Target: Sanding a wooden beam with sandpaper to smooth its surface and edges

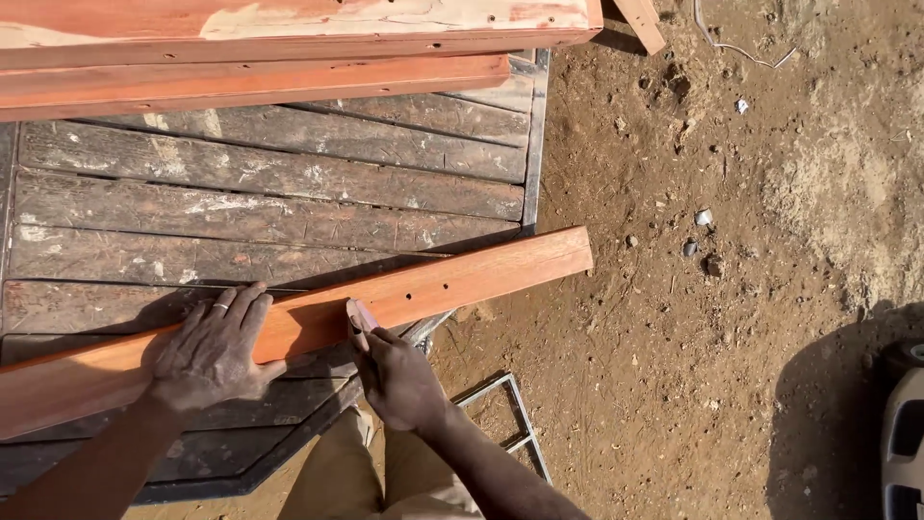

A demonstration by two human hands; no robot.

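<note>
Over weathered boards, plank (pixel 318 323) angles up toward the right.

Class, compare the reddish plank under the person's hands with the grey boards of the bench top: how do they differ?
The plank is smooth, orange-red and lies slanted; the grey boards are weathered, paint-flecked and lie more level. The plank overhangs the edge; the boards stop at it. Both are long wood.

Weathered plank table (pixel 269 183), stacked reddish boards (pixel 289 48), metal frame (pixel 510 414) on dirt ground (pixel 693 337).
</note>
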